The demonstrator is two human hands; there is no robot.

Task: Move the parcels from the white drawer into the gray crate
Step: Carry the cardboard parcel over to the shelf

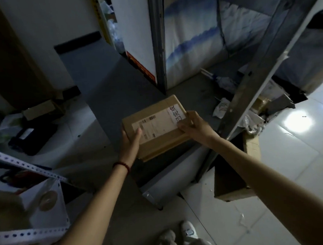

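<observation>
A brown cardboard parcel (152, 107) is held in the air above the dark open top of the gray crate (165, 180). Its white shipping label (155, 126) carries small barcodes and print too fine to read, and a white sticker (177, 112) at the right end bears handwritten "已完成". The left hand (131, 140) grips the parcel's near left corner, thumb on the label and fingers underneath. The right hand (194, 126) clasps the right edge, fingers lying over the sticker's corner. Right of the crate, an open cardboard box (232, 174) sits against a slanting metal upright (257, 76).
</observation>
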